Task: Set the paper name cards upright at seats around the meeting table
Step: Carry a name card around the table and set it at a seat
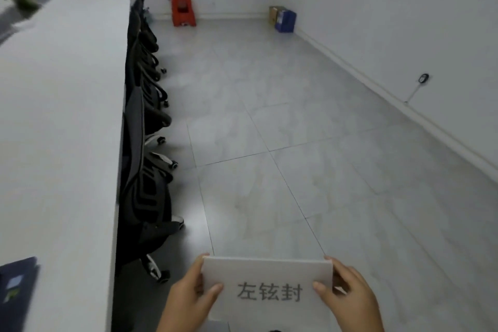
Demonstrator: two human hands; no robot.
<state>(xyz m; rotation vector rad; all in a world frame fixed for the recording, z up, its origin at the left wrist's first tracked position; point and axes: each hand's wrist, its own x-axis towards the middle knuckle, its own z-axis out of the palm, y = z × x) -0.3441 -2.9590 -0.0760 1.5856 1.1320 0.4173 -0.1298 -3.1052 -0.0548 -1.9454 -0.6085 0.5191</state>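
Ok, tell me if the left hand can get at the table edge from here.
Probably yes: the left hand would first have to release the name card, and chairs stand between it and the table.

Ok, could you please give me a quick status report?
Left hand and right hand hold name card by its ends. Card over floor, beside table. Chairs tucked in.

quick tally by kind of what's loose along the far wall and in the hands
Red item on the floor: 1
Blue box: 1
Brown cardboard box: 1
Name card, held by left hand and right hand: 1
Total: 4
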